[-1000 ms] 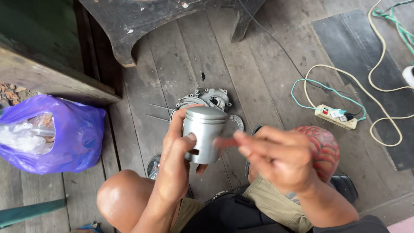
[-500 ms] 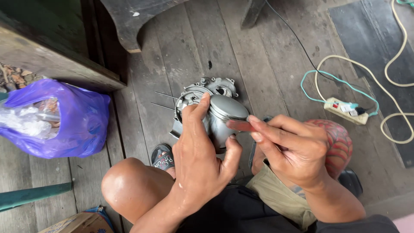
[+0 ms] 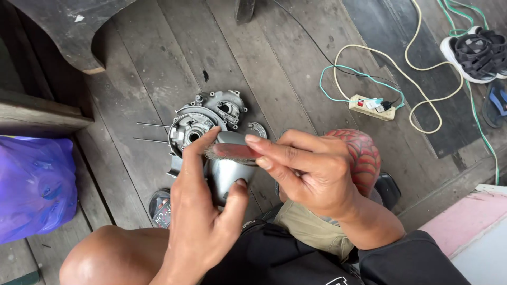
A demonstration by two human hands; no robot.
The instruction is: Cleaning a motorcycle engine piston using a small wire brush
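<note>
A person sits on a dark plank floor (image 3: 296,63), knees drawn up, with a metal piston (image 3: 228,170) held above the lap as the landmark of the scene. Well to the left of the piston lies a purple plastic bag (image 3: 34,184); far to its upper right, a pair of dark sandals (image 3: 478,50) rests on a black mat (image 3: 401,53). Right of the piston, touching the person's right knee, sits a red patterned helmet (image 3: 364,155). Just beyond the piston, on the planks, lies a grey engine casing (image 3: 203,121) with two thin metal rods (image 3: 150,132) to its left. Above and right of the piston, well apart, a white power strip (image 3: 371,107) trails cream and teal cables (image 3: 369,63). The left hand (image 3: 203,211) is closed around the piston: its index finger reaches up along the left side to the crown and the thumb presses the lower right of the skirt, so the silver cylinder stands roughly upright between fingers (image 3: 198,153) and thumb. The right hand (image 3: 309,169) comes in from the right, its fingers pinched shut on a small reddish-handled brush (image 3: 232,152), which lies flat across the piston's top edge, bristles against the metal, directly between the two hands' fingertips.
</note>
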